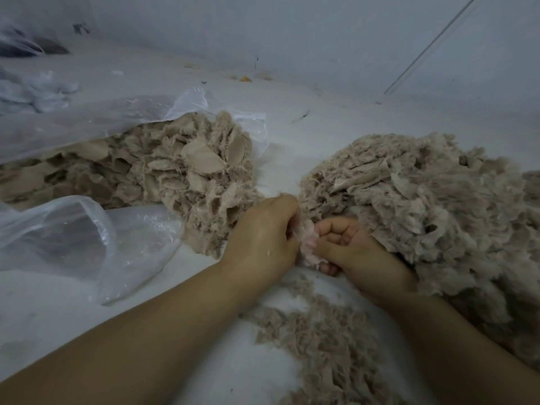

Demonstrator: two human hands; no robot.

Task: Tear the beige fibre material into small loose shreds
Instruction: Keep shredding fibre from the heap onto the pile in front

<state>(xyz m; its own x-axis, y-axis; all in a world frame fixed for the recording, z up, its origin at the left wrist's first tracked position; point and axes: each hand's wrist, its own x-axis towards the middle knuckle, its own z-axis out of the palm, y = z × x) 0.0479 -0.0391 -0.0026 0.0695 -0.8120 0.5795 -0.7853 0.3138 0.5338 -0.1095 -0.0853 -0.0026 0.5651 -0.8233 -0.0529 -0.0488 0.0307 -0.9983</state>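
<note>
Both hands meet over the white floor and pinch one small tuft of beige fibre between them. The left hand shows its back, fingers curled onto the tuft's left side. The right hand is fisted, knuckles up, thumb pressed against the tuft. Just below the hands lies a thin scatter of shreds. Right of the right hand, touching it, rises a fluffy heap. Left of the left hand, coarser flakes spill from a clear bag.
</note>
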